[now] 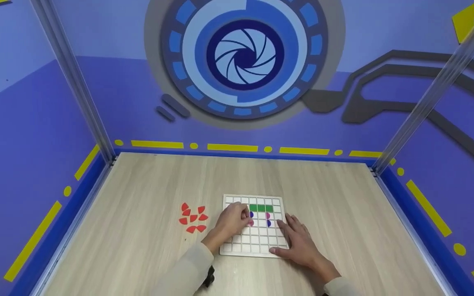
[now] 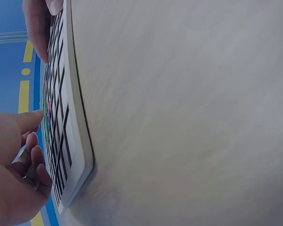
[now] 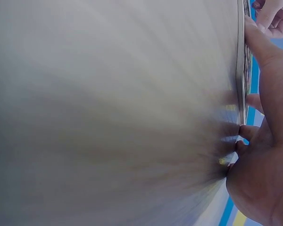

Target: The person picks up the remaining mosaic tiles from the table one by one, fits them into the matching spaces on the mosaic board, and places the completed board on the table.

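Note:
A white gridded board (image 1: 257,249) lies on the table. My left hand (image 1: 232,222) is over its left half, fingers bent and thumb beside a pink half-round piece (image 1: 252,223); whether anything is pinched there is hidden. A blue half-round piece (image 1: 252,214) shows just above that one. Green squares (image 1: 260,208) form a row near the board's top, with another pink half-round piece (image 1: 268,215) and blue half-round piece (image 1: 268,223) below their right end. Spread fingers of my right hand (image 1: 300,246) rest along the board's right side, its thumb on the lower edge.
Several red wedge-shaped pieces (image 1: 193,218) lie loose on the wooden table (image 1: 138,246), left of the board. Blue-purple panels (image 1: 121,102) wall in the back and both sides, with metal posts (image 1: 76,82) at the corners.

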The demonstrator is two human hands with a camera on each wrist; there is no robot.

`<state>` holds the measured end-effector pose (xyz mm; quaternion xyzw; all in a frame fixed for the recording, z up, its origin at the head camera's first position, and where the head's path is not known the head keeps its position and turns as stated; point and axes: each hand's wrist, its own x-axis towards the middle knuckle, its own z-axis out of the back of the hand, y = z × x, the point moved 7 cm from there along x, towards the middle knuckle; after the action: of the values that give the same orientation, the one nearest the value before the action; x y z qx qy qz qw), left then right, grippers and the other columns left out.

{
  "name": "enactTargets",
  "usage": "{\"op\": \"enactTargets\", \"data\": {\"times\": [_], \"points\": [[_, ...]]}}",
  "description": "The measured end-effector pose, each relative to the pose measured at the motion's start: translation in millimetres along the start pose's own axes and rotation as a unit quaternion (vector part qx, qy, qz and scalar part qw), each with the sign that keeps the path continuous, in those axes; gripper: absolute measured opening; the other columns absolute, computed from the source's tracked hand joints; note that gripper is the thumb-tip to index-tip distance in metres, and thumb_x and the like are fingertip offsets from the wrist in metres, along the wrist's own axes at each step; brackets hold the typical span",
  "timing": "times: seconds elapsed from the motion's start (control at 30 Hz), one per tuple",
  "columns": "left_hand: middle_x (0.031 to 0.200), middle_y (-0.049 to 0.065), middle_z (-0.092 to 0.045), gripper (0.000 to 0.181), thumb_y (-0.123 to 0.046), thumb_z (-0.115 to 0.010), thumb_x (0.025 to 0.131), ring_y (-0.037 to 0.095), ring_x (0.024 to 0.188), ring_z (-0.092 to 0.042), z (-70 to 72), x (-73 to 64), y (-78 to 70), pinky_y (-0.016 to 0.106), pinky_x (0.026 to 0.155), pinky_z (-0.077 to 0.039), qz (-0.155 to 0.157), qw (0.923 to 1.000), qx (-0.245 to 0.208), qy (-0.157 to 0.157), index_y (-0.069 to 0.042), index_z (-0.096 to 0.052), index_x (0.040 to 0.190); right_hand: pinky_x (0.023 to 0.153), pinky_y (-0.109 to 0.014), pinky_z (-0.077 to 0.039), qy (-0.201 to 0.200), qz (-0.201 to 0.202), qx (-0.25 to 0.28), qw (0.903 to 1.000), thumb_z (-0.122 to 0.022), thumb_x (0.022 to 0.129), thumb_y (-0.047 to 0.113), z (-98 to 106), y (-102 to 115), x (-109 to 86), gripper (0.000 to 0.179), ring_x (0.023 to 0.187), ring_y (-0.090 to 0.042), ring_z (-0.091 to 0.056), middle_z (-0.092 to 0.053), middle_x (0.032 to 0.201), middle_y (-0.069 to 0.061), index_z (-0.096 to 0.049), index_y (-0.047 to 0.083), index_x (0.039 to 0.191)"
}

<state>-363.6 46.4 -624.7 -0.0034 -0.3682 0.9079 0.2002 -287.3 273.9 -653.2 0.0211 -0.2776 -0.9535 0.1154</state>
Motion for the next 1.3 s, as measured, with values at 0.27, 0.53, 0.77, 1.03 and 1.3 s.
{"op": "enactTargets", "data": {"times": [0.27,0.53,0.77,1.03,1.3], "points": [[0.089,-0.006,-0.06,0.011,-0.018,-0.08,0.096,0.008,0.081,-0.055,20.8,-12.9,8.6,0.026,0.072,-0.049,0.004,1.0,-0.005,0.004,-0.016,-0.07,0.093,0.124,-0.067,-0.01,0.004,0.006,0.001,1.0,-0.076,0.084,0.071,0.1,1.6,-0.3,0.102,0.16,-0.043,-0.013,-0.023,0.173,-0.021,-0.046,0.01,0.16],[0.096,-0.002,-0.061,0.012,-0.014,-0.079,0.096,0.012,0.087,-0.057,61.2,-33.8,38.0,0.029,0.075,-0.051,0.027,0.9989,-0.002,-0.04,-0.01,-0.072,0.105,0.125,-0.065,-0.009,0.007,0.001,0.004,1.0,-0.076,0.084,0.071,1.9,1.7,1.1,0.103,0.161,-0.042,-0.012,-0.022,0.173,-0.02,-0.044,0.011,0.161],[0.099,0.004,-0.063,0.015,-0.01,-0.081,0.093,0.018,0.093,-0.058,92.3,-42.9,72.0,0.037,0.081,-0.053,0.049,0.9941,0.027,-0.093,-0.007,-0.074,0.106,0.125,-0.065,-0.009,0.001,0.0,0.004,1.0,-0.077,0.083,0.072,1.6,-1.4,-0.2,0.104,0.161,-0.041,-0.012,-0.022,0.173,-0.019,-0.045,0.011,0.161],[0.105,0.006,-0.063,0.023,-0.009,-0.082,0.093,0.024,0.1,-0.058,103.9,-44.9,96.5,0.039,0.086,-0.055,0.095,0.9884,0.056,-0.105,-0.005,-0.075,0.114,0.125,-0.064,-0.008,0.008,-0.005,0.003,1.0,-0.076,0.083,0.073,-0.9,-3.1,1.2,0.104,0.162,-0.039,-0.011,-0.021,0.174,-0.018,-0.044,0.012,0.161],[0.107,0.008,-0.063,0.019,-0.006,-0.08,0.095,0.024,0.103,-0.057,101.4,-41.6,102.4,0.039,0.086,-0.055,0.112,0.9885,0.056,-0.085,-0.004,-0.074,0.112,0.125,-0.065,-0.009,0.003,-0.002,0.002,1.0,-0.077,0.083,0.072,1.8,-0.1,0.8,0.104,0.161,-0.042,-0.013,-0.023,0.173,-0.02,-0.045,0.011,0.161]]}}
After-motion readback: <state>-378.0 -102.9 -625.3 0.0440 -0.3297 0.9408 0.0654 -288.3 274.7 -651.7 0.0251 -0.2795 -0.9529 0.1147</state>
